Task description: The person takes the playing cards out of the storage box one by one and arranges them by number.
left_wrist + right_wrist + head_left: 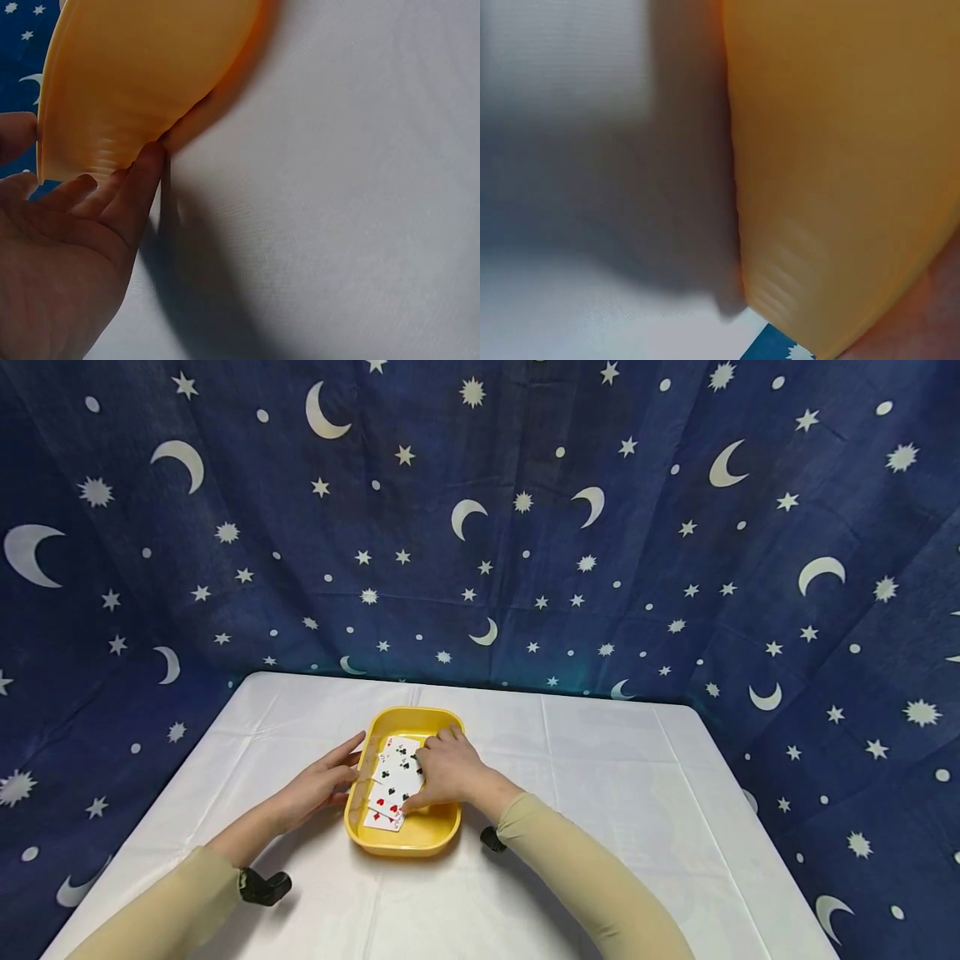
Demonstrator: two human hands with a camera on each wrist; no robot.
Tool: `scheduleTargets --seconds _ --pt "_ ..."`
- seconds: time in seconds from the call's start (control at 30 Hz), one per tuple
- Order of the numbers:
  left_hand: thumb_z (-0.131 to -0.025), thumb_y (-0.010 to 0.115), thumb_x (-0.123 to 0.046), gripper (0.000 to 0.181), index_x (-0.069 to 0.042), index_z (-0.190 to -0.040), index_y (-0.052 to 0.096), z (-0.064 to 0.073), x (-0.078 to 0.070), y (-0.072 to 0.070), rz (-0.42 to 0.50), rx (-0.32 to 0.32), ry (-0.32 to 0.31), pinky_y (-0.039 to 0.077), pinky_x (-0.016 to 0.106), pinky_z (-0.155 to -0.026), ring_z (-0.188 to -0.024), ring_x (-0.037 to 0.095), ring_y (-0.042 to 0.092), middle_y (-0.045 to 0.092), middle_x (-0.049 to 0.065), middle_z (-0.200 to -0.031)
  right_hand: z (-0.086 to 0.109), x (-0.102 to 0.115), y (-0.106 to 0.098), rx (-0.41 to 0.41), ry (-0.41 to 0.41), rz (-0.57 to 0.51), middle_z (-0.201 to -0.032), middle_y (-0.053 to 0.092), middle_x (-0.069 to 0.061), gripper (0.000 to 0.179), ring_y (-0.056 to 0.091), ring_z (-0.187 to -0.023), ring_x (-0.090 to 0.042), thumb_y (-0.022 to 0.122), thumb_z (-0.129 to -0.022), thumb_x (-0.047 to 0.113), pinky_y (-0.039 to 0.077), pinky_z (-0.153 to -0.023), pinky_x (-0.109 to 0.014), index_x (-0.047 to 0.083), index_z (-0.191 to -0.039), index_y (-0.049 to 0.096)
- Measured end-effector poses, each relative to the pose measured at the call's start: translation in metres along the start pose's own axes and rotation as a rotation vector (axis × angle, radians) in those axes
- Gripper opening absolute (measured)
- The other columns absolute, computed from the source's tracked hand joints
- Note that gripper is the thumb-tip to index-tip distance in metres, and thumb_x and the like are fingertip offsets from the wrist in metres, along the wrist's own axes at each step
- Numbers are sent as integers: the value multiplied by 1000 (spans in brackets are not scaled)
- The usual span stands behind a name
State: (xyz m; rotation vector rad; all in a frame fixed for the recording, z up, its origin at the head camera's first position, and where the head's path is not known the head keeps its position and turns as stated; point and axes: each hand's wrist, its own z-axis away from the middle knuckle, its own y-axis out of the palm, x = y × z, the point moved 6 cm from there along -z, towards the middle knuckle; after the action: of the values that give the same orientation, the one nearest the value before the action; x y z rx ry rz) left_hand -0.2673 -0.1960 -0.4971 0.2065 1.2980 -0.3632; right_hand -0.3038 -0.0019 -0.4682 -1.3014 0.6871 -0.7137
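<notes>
The playing cards (394,778) lie overlapping in a yellow tray (423,838), left of the middle of the worktop (600,818) and towards its far edge, their row running from the far edge to the near one with the near end slanting a little left. The right hand (450,770) is nearer, reaching over the tray's right rim with the cards just left of its fingers, the thumb by the nearer ones; whether it grips any cannot be told. The left hand (321,783) grasps nothing, its loosely extended fingers touching the tray's outer left wall.
</notes>
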Motion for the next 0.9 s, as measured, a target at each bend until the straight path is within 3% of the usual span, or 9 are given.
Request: scheduleTargets --seconds 0.4,0.9 --pt "-105 45 -14 71 -27 -166 12 0 3 2 -9 -13 -9 42 47 -110 -144 39 39 17 19 -168 -2 2 6 19 24 46 -116 60 3 87 46 -120 -22 65 -69 88 13 -122 -55 20 -123 69" --pt "-107 40 -14 66 -25 -167 12 0 3 3 4 3 17 44 47 -109 -142 41 41 16 22 -167 -4 4 10 19 19 86 -120 60 2 87 46 -123 -22 68 -69 85 14 -121 -55 22 -129 68"
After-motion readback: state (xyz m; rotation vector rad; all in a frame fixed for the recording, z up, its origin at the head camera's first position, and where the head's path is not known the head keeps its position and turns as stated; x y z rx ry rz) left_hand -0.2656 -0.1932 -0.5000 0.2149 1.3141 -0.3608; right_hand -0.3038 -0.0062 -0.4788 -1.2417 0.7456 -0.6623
